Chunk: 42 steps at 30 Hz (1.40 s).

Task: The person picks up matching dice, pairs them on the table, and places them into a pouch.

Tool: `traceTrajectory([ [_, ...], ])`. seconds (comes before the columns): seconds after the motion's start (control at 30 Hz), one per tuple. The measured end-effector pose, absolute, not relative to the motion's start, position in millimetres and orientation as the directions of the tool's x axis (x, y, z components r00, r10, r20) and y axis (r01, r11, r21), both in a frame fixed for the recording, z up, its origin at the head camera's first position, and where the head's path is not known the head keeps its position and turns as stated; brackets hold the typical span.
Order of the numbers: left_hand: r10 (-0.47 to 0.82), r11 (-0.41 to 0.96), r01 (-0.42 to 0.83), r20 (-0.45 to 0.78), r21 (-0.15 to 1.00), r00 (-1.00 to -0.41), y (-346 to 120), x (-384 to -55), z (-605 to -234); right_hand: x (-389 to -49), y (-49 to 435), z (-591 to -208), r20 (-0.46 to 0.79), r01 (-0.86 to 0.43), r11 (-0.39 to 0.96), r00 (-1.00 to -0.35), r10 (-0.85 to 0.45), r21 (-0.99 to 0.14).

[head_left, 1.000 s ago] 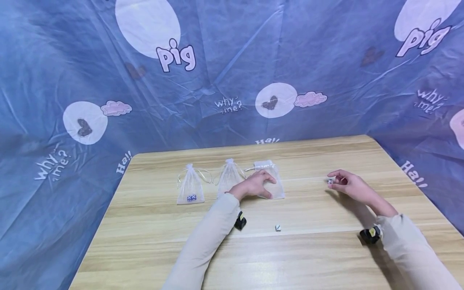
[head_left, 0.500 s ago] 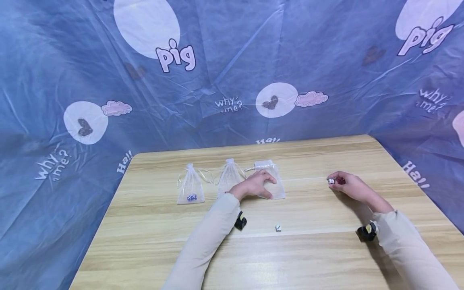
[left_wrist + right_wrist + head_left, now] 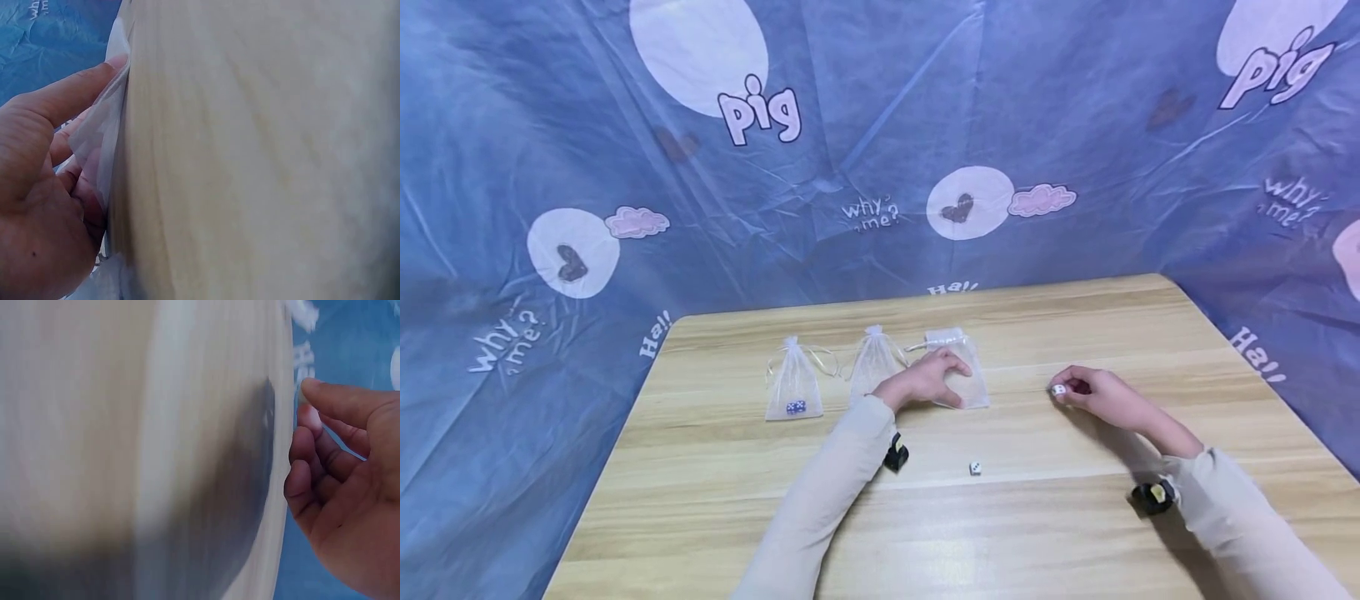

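Note:
My left hand (image 3: 931, 379) is over the rightmost sheer white drawstring bag (image 3: 973, 385), thumb and forefinger spread in a curve. In the left wrist view, my thumb is at the edge of the raised mesh (image 3: 107, 128), and the curled fingers show through the fabric. My right hand (image 3: 1105, 398) pinches a small white die (image 3: 1058, 389) between thumb and fingertips, above the table right of that bag. In the right wrist view, the fingertips mostly hide the die. Another white die (image 3: 975, 468) lies on the table in front of the bags.
Left of my left hand lies a second sheer bag (image 3: 872, 362), partly covered by the hand and sleeve. A third bag (image 3: 793, 379), farther left, has blue dice (image 3: 796, 407) in it. A blue printed cloth (image 3: 850, 133) hangs behind the wooden table (image 3: 700, 500).
My right hand has moved left and slightly nearer with the die. The left hand stays in place at the bag.

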<state>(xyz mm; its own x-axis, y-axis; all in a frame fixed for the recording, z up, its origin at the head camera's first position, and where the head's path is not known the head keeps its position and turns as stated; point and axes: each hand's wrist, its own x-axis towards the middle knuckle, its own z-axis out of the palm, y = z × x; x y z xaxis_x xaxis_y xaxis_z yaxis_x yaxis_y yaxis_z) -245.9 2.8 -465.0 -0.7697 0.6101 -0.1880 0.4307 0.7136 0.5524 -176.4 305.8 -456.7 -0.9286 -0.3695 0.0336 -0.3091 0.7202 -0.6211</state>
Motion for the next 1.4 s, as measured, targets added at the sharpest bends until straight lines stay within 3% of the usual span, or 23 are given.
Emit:
traceTrajectory([
  [0.5,0.604,0.707,0.409,-0.192,0.577,-0.773,3.4,-244.8,-463.7,-137.4,235.1,-466.4,0.025,-0.437,0.485,-0.762,-0.647,-0.757],
  [0.7,0.608,0.708,0.418,-0.191,0.569,-0.771,2.7,-244.5,-465.0,-128.3,221.3,-467.0,0.004,-0.435,0.462,-0.732,-0.681,-0.773],
  [1.03,0.606,0.712,0.423,-0.186,0.56,-0.773,1.5,-247.2,-460.6,-124.8,212.3,-470.6,0.048,-0.528,0.489,-0.712,-0.7,-0.694],
  [1.4,0.611,0.713,0.431,-0.188,0.553,-0.769,1.3,-245.4,-462.8,-135.5,221.4,-462.7,0.012,-0.451,0.43,-0.701,-0.713,-0.782],
])
